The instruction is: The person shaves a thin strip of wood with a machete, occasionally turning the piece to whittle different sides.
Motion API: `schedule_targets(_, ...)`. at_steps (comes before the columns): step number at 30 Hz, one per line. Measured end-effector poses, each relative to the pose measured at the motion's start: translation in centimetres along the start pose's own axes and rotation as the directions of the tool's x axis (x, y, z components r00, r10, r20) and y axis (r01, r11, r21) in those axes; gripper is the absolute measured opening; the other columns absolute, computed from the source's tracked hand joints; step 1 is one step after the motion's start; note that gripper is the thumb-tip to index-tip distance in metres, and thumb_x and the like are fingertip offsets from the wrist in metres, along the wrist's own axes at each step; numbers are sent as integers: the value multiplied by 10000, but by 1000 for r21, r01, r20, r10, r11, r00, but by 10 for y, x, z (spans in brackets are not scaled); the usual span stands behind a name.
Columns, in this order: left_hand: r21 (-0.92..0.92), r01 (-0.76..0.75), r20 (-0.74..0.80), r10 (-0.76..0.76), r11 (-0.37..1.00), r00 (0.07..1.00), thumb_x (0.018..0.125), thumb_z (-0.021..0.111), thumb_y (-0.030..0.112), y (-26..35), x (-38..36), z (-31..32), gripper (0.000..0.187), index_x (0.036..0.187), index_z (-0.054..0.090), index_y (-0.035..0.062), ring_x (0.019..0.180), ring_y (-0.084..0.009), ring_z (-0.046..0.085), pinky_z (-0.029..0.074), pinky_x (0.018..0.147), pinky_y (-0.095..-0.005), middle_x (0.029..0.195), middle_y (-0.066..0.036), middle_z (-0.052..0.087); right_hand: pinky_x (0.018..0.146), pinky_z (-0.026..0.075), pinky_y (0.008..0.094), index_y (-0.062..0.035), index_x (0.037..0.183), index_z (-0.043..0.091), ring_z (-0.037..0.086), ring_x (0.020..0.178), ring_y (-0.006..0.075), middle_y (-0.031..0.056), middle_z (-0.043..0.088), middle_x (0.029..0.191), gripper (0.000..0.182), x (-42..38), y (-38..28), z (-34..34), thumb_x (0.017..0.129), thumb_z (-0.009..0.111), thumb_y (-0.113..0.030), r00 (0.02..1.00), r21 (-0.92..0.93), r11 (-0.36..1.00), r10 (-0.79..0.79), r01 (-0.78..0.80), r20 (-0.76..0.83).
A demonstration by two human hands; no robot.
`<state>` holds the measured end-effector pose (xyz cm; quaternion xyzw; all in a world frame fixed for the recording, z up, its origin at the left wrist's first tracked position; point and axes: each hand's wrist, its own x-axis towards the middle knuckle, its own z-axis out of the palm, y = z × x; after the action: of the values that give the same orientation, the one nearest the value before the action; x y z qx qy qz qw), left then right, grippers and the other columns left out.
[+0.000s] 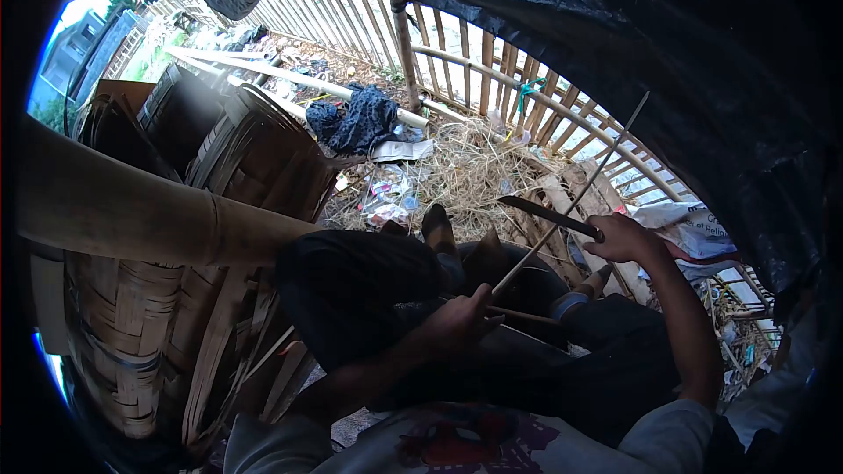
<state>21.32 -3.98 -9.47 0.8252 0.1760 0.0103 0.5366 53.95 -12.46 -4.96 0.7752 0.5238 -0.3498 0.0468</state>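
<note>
My left hand (pixel 457 323) is closed round the lower end of a long thin bamboo strip (pixel 537 247), which slants up to the right. In my right hand (pixel 622 240) is the handle of a knife (pixel 551 215). Its dark blade points left and lies close to the strip; whether the two touch I cannot tell. Another short stick (pixel 525 315) shows just right of my left hand, above my lap.
A thick bamboo pole (pixel 211 226) crosses at the left, beside woven bamboo baskets (pixel 263 145). Beyond my feet lie straw shavings (pixel 465 167) and a dark cloth (pixel 356 120). A slatted bamboo fence (pixel 505 70) stands behind, under a black tarp (pixel 615 9).
</note>
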Motion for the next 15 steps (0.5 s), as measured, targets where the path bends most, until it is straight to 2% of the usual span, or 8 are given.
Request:
schedule_targets(1, 3, 3, -4, -3, 1000, 1000, 831, 640, 223, -1, 1, 0, 383, 990, 360, 14, 636, -425, 578, 445, 526, -485, 711, -202, 576, 730, 494, 433, -51, 865, 651, 635, 802, 356, 209, 648, 822, 329, 4, -9, 3, 706, 643, -340, 998, -74, 996, -45, 48, 41)
schedule_targets(4, 32, 77, -15, -76, 997, 997, 834, 637, 228, -4, 3, 0, 369, 973, 374, 10, 651, -417, 586, 446, 522, -480, 712, -206, 582, 714, 495, 426, -45, 778, 658, 636, 784, 348, 194, 650, 796, 290, 6, -22, -4, 690, 630, -321, 989, -68, 997, -30, 40, 142)
schedule_targets(6, -24, 63, -33, -64, 998, 997, 838, 631, 233, -6, 4, -1, 363, 974, 374, 15, 649, -418, 584, 442, 518, -479, 696, -205, 577, 699, 497, 423, -41, 751, 657, 635, 752, 350, 186, 648, 759, 280, 12, -6, -16, 678, 621, -308, 998, -122, 992, 42, -37, 38)
schedule_targets(8, -36, 79, -17, -80, 996, 997, 840, 629, 233, -1, 4, -5, 360, 975, 374, 18, 649, -421, 582, 439, 516, -479, 689, -205, 574, 642, 485, 414, -10, 734, 643, 634, 678, 341, 200, 625, 682, 286, 20, 46, -21, 680, 613, -290, 970, -8, 989, 141, -146, -196)
schedule_targets(10, -53, 90, -2, -90, 995, 996, 841, 627, 232, 2, 5, -7, 356, 977, 374, 20, 649, -423, 580, 435, 514, -479, 683, -206, 571, 548, 415, 385, 28, 681, 559, 559, 565, 232, 142, 564, 594, 250, 16, 96, -22, 726, 631, -208, 853, 297, 914, 376, -277, -361)
schedule_targets(11, -53, 81, -3, -81, 995, 997, 842, 626, 232, 2, 4, -6, 354, 977, 375, 23, 645, -426, 576, 432, 513, -481, 681, -206, 569, 551, 425, 388, 21, 709, 556, 567, 576, 234, 140, 560, 606, 254, 16, 133, -14, 729, 636, -220, 798, 299, 909, 402, -290, -449)
schedule_targets(13, -61, 72, -2, -72, 996, 997, 842, 625, 232, 3, 4, -4, 351, 977, 376, 25, 640, -429, 573, 429, 512, -482, 679, -206, 567, 553, 436, 377, 15, 707, 548, 570, 577, 220, 116, 557, 601, 253, 7, 158, -8, 726, 647, -216, 772, 289, 890, 452, -353, -448)
schedule_targets(15, -90, 74, 4, -74, 993, 997, 844, 622, 231, 5, 4, -3, 345, 973, 378, 24, 631, -432, 569, 430, 511, -485, 674, -208, 563, 501, 430, 349, -13, 680, 524, 549, 508, 187, 85, 554, 582, 269, -10, 141, -13, 740, 667, -233, 795, 416, 810, 544, -413, -269)
